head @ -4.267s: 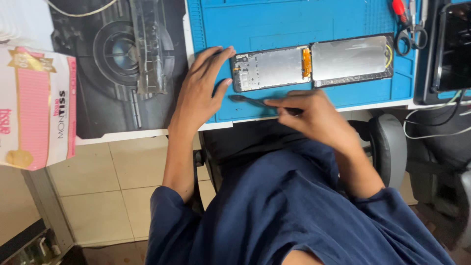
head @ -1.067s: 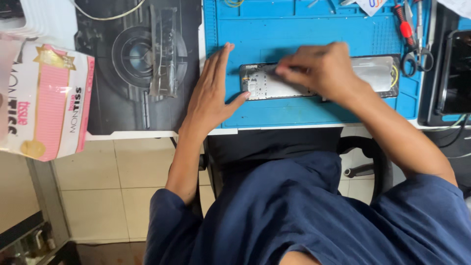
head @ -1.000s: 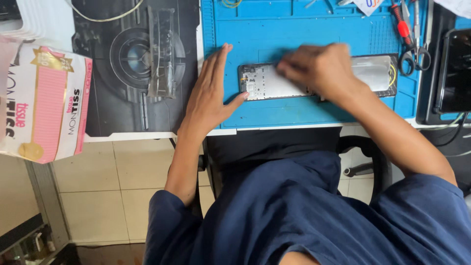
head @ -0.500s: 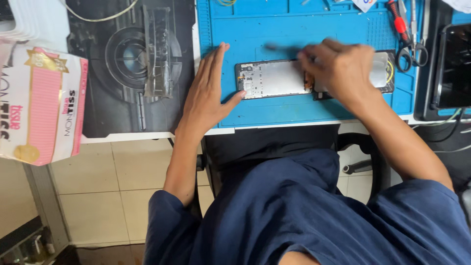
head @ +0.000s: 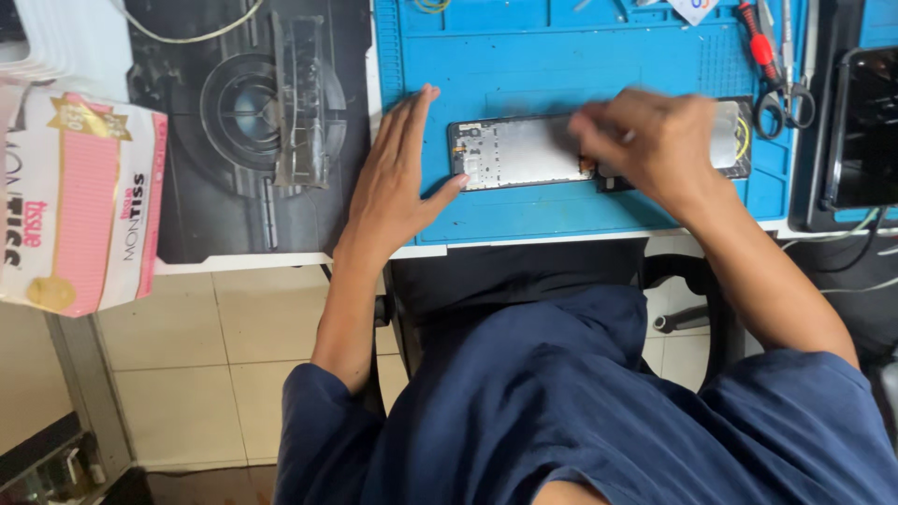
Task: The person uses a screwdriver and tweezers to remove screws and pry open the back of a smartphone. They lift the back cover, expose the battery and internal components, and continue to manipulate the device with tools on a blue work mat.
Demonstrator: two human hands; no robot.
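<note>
Since half a second ago the right hand (head: 655,145) has slid left along the opened phone (head: 524,151), from its right half to about its middle; left hand (head: 398,182) unchanged

Blue mat (head: 561,56) covers the middle of the surface, with a dark printed mat (head: 224,215) to its left. Tissue box (head: 79,201), pink and white, sits at the far left edge. Dark tablet (head: 865,126) lies at the far right. Opened phone lies flat on the blue mat, long side across, near the front edge of the mat, inner parts facing up.

Left hand rests flat on the blue mat, fingers (head: 412,117) spread straight, thumb tip touching the phone's left end, holding nothing. Right hand is over the phone, motion-blurred; fingers curled down toward it, cannot tell whether they pinch anything.

Scissors (head: 784,98) and a red-handled tool (head: 756,47) lie at the mat's upper right, apart from both hands
</note>
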